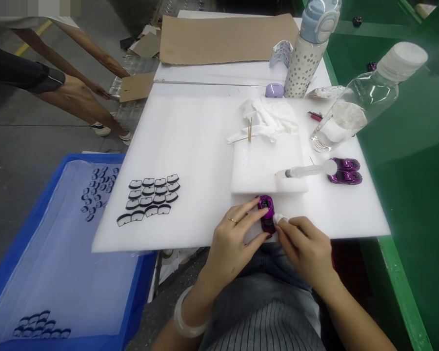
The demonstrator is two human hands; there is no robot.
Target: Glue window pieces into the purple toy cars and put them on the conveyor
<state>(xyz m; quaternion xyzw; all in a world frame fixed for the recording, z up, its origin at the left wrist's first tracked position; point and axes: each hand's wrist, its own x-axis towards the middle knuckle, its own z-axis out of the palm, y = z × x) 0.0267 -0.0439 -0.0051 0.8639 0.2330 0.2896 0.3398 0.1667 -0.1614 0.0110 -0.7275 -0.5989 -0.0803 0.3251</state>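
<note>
At the front edge of the white table, a shiny purple toy car body (267, 207) lies under the fingers of my left hand (234, 236), which grips it by its ends. My right hand (307, 243) pinches a small wad of white tissue (278, 219) against the car's right side. Just beyond the car is a white foam block (256, 170) with a syringe (307, 170) resting across its right part. Two more purple toy cars (346, 170) sit side by side to the right. Rows of small black-edged clear pieces (149, 197) lie on the left.
A blue bin (71, 161) at the left holds similar pieces. Crumpled tissue (270, 114) and thin sticks (249, 130) are on the foam block. A clear bottle (366, 102), dotted flask (307, 58), purple case (274, 90) and cardboard (223, 39) stand farther back. Another person's arm (76, 97) reaches in at left.
</note>
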